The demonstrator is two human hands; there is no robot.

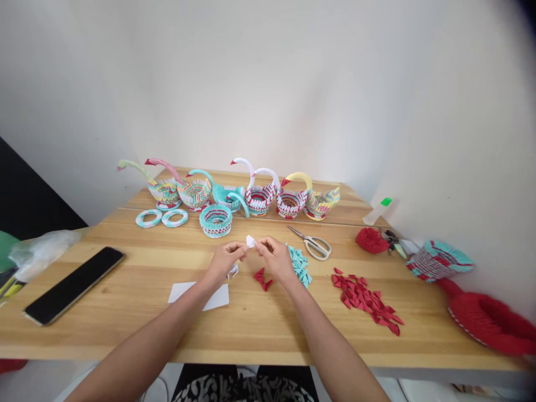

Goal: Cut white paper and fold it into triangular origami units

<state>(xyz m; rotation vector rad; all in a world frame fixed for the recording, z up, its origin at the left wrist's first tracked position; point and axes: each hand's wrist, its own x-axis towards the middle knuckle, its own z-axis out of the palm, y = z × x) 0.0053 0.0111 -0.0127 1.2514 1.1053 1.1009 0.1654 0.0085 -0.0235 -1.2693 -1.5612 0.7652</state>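
Both hands meet over the middle of the wooden table (pixel 125 312). My left hand (pixel 224 261) and my right hand (pixel 274 258) each pinch a small white folded paper piece (pixel 250 241) between the fingertips. Under my left wrist lies a white paper sheet (pixel 184 291). A few red folded pieces (pixel 262 278) lie just below my right hand, and a heap of teal folded pieces (pixel 300 264) sits right beside it.
A row of paper swans and baskets (pixel 234 195) stands at the back, with two paper rings (pixel 162 218). Scissors (pixel 312 243) lie right of centre, a pile of red pieces (pixel 368 298) further right, red and teal paper models (pixel 460 290) at the right edge, a phone (pixel 73 285) at left.
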